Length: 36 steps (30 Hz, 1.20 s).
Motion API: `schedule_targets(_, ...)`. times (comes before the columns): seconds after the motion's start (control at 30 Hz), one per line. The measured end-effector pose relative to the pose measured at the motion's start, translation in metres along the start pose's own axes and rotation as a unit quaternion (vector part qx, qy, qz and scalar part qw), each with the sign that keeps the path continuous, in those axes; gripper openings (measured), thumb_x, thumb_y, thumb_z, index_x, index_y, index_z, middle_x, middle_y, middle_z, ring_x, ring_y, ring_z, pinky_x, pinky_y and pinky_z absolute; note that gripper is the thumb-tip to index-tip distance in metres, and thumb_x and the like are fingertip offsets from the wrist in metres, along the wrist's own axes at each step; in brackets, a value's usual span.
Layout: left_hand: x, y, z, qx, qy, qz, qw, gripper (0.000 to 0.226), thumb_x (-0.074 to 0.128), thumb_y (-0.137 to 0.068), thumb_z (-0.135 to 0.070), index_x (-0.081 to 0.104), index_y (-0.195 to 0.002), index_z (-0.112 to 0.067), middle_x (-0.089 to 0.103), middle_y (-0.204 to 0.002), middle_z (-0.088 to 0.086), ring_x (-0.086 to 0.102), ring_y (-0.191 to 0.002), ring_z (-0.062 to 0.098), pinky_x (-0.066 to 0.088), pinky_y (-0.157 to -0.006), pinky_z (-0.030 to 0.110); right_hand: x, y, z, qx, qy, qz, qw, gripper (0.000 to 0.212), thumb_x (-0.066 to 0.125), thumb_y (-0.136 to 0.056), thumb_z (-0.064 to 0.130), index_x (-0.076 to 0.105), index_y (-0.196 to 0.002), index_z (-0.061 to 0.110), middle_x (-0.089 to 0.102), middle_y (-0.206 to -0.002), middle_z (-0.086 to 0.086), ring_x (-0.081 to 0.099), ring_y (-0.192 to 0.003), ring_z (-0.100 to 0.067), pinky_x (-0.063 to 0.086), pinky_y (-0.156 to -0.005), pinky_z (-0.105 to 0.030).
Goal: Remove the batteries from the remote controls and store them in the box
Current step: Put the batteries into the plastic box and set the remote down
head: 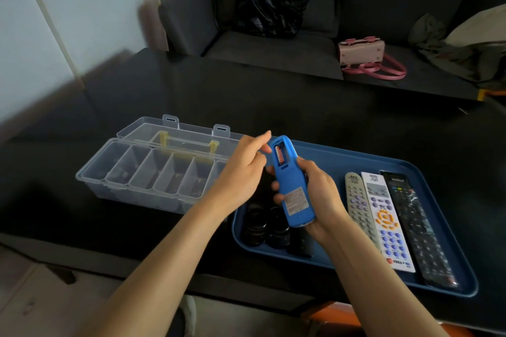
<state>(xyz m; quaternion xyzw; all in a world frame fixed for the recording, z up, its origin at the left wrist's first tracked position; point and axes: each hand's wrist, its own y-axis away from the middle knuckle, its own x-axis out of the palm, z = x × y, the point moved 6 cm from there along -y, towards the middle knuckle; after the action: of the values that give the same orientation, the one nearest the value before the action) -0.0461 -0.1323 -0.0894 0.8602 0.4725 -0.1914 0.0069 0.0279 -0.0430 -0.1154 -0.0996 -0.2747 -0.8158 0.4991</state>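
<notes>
This is a home living room. A dark grey upholstered sofa [273, 44] stands behind a low, glossy black counter [273, 96], the sort of coffee table set in front of seating. On the sofa cushions lie everyday belongings: a crumpled black plastic bag [269, 7], a small pink handbag [362, 53] with its strap trailing beside it, and some bundled clothing [451, 46] at the right end. A pale wall [82, 3] rises at the left. Household television remote controls [388, 221] lie side by side in a blue tray [342, 156] on the counter, next to a clear plastic compartment box [153, 169] with its lid open
</notes>
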Motion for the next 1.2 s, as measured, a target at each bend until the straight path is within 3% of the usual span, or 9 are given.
schedule_targets(0.17, -0.002, 0.001, 0.003, -0.025, 0.060, -0.014, 0.998, 0.039, 0.036, -0.099, -0.010, 0.039, -0.137, -0.017, 0.053, -0.102, -0.009, 0.055, -0.088, -0.001, 0.044, -0.093, 0.022, -0.002, 0.001, 0.000, 0.014, -0.019, -0.012, 1.000, 0.031, 0.038, -0.100, 0.026, 0.057, -0.110, 0.003, 0.063, -0.091, -0.017, 0.053, -0.059, -0.018, 0.044, -0.041, -0.022)
schedule_targets(0.3, -0.007, 0.000, 0.009, -0.047, 0.178, -0.107, 0.977, 0.035, 0.063, -0.086, -0.012, 0.046, -0.116, -0.010, 0.067, -0.096, 0.001, 0.063, -0.085, -0.003, 0.048, -0.074, 0.008, -0.004, -0.001, 0.002, 0.019, -0.028, -0.019, 0.999, 0.033, 0.040, -0.099, 0.026, 0.055, -0.115, 0.002, 0.061, -0.095, -0.018, 0.053, -0.059, -0.018, 0.044, -0.040, -0.022)
schedule_targets(0.37, -0.010, -0.001, 0.011, -0.051, 0.203, -0.140, 0.968, 0.032, 0.072, -0.078, -0.010, 0.053, -0.104, -0.007, 0.068, -0.094, 0.004, 0.066, -0.082, -0.002, 0.049, -0.068, 0.010, -0.004, -0.001, 0.003, 0.020, -0.032, -0.019, 0.999, 0.033, 0.040, -0.099, 0.027, 0.055, -0.114, 0.002, 0.061, -0.093, -0.017, 0.053, -0.059, -0.017, 0.044, -0.040, -0.022)
schedule_targets(0.53, -0.004, -0.003, 0.003, -0.019, 0.206, -0.092, 0.974, 0.012, 0.067, -0.083, -0.011, 0.066, -0.094, -0.012, 0.071, -0.087, 0.004, 0.069, -0.082, 0.011, 0.053, -0.065, 0.018, -0.005, 0.000, 0.008, 0.014, -0.038, -0.017, 0.999, 0.032, 0.039, -0.099, 0.025, 0.055, -0.114, 0.001, 0.061, -0.085, -0.016, 0.052, -0.056, -0.017, 0.043, -0.039, -0.021)
schedule_targets(0.63, -0.004, -0.003, -0.003, -0.006, 0.157, -0.100, 0.983, 0.012, 0.059, -0.089, -0.016, 0.067, -0.099, -0.015, 0.071, -0.084, -0.003, 0.067, -0.070, 0.003, 0.049, -0.055, 0.015, -0.005, 0.001, 0.011, 0.011, -0.046, -0.018, 0.999, 0.031, 0.040, -0.099, 0.025, 0.055, -0.114, 0.003, 0.062, -0.087, -0.017, 0.052, -0.057, -0.017, 0.043, -0.040, -0.021)
schedule_targets(0.73, -0.004, -0.005, -0.009, 0.029, 0.127, -0.113, 0.985, 0.009, 0.057, -0.090, -0.016, 0.063, -0.096, -0.013, 0.071, -0.086, -0.003, 0.065, -0.082, -0.002, 0.046, -0.068, 0.008, -0.006, 0.001, 0.011, 0.012, -0.047, -0.017, 0.999, 0.032, 0.040, -0.099, 0.026, 0.054, -0.116, 0.004, 0.060, -0.092, -0.017, 0.052, -0.057, -0.017, 0.042, -0.039, -0.021)
schedule_targets(1.0, 0.007, -0.010, -0.012, 0.048, 0.169, -0.107, 0.979, 0.011, 0.063, -0.086, -0.011, 0.053, -0.085, -0.014, 0.069, -0.086, 0.011, 0.066, -0.073, 0.012, 0.055, -0.067, 0.025, -0.005, 0.004, 0.009, 0.032, -0.071, 0.012, 0.997, 0.032, 0.039, -0.099, 0.026, 0.057, -0.111, 0.002, 0.061, -0.088, -0.016, 0.051, -0.058, -0.017, 0.041, -0.038, -0.020)
schedule_targets(1.07, 0.011, -0.009, -0.014, 0.066, 0.118, -0.113, 0.984, 0.015, 0.066, -0.084, -0.011, 0.052, -0.081, -0.016, 0.070, -0.082, 0.004, 0.068, -0.074, 0.011, 0.056, -0.066, 0.027, -0.005, 0.005, 0.009, 0.037, -0.080, 0.015, 0.996, 0.030, 0.039, -0.099, 0.026, 0.056, -0.110, 0.003, 0.062, -0.085, -0.015, 0.051, -0.057, -0.017, 0.041, -0.038, -0.020)
schedule_targets(1.2, 0.017, -0.003, -0.024, 0.137, -0.024, -0.127, 0.982, 0.021, 0.066, -0.082, -0.006, 0.051, -0.076, -0.019, 0.068, -0.094, 0.003, 0.065, -0.085, 0.007, 0.052, -0.070, 0.014, -0.010, 0.004, 0.009, 0.042, -0.077, -0.002, 0.996, 0.025, 0.042, -0.098, 0.026, 0.055, -0.104, 0.006, 0.058, -0.081, -0.013, 0.052, -0.058, -0.017, 0.042, -0.040, -0.021)
